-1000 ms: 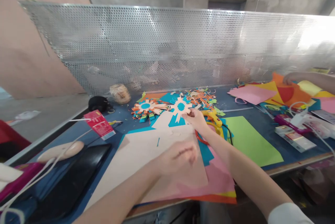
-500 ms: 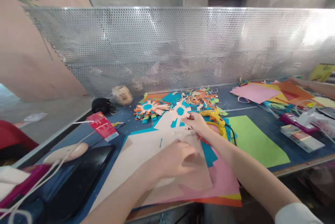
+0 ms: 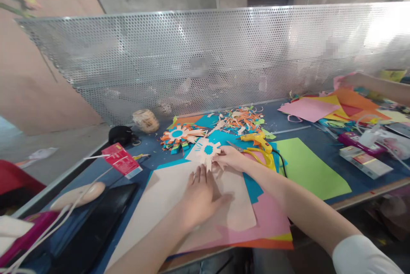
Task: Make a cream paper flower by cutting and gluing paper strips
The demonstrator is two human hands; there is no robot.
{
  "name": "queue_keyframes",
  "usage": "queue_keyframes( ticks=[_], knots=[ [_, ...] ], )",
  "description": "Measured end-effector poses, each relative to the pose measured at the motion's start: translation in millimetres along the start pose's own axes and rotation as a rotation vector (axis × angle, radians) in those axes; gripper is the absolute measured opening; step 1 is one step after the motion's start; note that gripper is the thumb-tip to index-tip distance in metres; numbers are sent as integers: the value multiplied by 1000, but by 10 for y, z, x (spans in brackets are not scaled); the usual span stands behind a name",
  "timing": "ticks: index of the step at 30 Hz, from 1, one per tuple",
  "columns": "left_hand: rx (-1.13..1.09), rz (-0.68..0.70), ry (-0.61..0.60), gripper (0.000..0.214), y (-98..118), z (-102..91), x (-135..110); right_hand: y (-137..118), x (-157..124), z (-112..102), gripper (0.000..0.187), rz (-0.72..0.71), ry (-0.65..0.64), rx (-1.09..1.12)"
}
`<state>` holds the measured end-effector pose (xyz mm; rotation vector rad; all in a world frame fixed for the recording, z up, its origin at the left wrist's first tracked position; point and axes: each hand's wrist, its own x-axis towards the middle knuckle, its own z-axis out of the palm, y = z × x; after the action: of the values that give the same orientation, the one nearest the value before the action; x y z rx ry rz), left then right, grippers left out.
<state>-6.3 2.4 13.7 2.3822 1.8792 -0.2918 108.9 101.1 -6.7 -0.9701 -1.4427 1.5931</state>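
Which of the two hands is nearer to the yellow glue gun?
Right. The right hand is just left of the glue gun, holding a paper flower; the left hand lies flat farther away on the beige sheet.

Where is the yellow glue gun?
In the head view, the glue gun lies right of centre, just beyond the right hand and left of the green sheet.

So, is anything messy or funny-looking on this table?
Yes. Cut paper scraps lie scattered in a heap at the back, by the mesh screen. The pink sheet and orange sheet in front seem to hang over the table edge. The paper flower in the right hand looks fine.
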Motion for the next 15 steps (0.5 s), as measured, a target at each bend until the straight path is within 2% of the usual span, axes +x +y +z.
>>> queue_keyframes(
  ticks=[4, 8, 10, 15],
  knots=[
    [-68, 86, -22, 100, 70, -7, -36, 9, 2, -5, 14, 3, 0, 0],
    [-87, 113, -30, 99, 79, 17, -60, -22, 0, 25, 18, -33, 45, 32],
    [-60, 97, -44, 98, 71, 31, -67, -47, -11, 39, 19, -41, 41, 61],
    [-5, -10, -28, 98, 52, -19, -69, -64, -44, 32, 18, 6, -75, 93]
  ],
)
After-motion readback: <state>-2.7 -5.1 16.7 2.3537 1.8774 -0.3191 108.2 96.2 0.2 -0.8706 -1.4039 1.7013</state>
